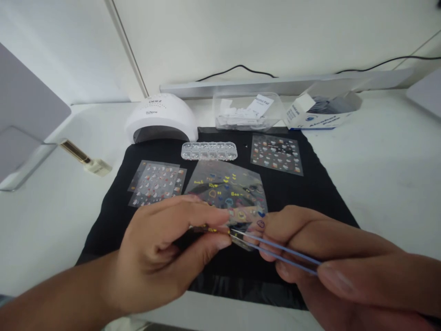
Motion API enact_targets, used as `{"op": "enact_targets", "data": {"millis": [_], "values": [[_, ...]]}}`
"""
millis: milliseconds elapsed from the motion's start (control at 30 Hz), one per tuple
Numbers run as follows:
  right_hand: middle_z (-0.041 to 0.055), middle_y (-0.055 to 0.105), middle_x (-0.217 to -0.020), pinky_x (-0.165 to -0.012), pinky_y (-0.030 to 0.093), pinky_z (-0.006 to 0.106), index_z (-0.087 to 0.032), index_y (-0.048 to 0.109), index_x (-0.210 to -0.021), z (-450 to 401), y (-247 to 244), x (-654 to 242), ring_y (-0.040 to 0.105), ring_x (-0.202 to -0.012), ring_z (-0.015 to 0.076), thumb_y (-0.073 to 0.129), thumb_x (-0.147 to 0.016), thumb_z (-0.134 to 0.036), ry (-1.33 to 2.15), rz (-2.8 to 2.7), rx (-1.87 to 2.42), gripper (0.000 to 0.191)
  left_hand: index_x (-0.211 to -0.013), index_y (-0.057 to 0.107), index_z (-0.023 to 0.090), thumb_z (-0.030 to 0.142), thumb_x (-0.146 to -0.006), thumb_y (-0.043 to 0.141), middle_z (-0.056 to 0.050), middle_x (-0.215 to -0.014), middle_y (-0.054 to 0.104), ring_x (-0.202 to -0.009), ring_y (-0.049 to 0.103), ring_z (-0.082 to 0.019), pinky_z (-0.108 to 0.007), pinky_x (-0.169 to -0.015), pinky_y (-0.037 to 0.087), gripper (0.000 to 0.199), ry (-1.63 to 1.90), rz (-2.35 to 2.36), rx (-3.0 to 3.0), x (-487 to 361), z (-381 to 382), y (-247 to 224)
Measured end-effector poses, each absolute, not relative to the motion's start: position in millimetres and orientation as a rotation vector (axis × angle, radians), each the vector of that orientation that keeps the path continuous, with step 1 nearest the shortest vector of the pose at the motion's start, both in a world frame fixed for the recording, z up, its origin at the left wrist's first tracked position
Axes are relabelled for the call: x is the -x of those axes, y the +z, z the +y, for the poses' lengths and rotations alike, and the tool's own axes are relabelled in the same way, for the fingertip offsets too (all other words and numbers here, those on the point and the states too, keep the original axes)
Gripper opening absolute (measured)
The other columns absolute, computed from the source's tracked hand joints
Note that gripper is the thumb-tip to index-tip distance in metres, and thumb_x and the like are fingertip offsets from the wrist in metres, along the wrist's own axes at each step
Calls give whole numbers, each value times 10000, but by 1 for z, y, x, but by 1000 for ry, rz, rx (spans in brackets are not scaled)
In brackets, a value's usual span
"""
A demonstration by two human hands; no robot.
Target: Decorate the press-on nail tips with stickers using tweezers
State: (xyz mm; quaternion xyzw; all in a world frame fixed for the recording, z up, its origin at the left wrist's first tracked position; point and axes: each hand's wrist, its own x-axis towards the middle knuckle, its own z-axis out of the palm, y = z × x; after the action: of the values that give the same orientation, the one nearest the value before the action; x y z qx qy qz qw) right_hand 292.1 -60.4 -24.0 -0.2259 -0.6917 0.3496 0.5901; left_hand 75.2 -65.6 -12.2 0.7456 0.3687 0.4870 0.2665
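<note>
My left hand (165, 248) pinches a clear sticker sheet (237, 186) between thumb and forefinger. The sheet is printed with small yellow, blue and pink designs, and its near edge curls over at the fingertips. In my right hand (330, 253) is a pair of blue tweezers (285, 253), held between thumb and fingers. The silver tips point left and meet the curled edge of the sheet, close to my left thumb. Whether the tips grip a sticker is too small to tell. Both hands are above a black mat (241, 271).
More sticker sheets lie left (158, 181) and right (277, 154) on the mat. Behind are a rhinestone case (209, 151), a white nail lamp (161, 117), a clear plastic box (223, 122) of packets and an alcohol pad box (320, 115). A gold-capped polish bottle (98, 167) lies left.
</note>
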Motion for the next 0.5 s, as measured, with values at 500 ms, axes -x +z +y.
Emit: {"op": "enact_targets", "data": {"millis": [500], "values": [[17,721,-746,-598,626,395,-285,763,-1107,-63,-25,-292,685,-604,190,619,-988,-335,962,-1535,480,194,-1050,738,246,90,-866,743,-17,-823,798,-731,757,-170,-269,-685,660,242,1332,947,-2025,-76,-66,-4]]}}
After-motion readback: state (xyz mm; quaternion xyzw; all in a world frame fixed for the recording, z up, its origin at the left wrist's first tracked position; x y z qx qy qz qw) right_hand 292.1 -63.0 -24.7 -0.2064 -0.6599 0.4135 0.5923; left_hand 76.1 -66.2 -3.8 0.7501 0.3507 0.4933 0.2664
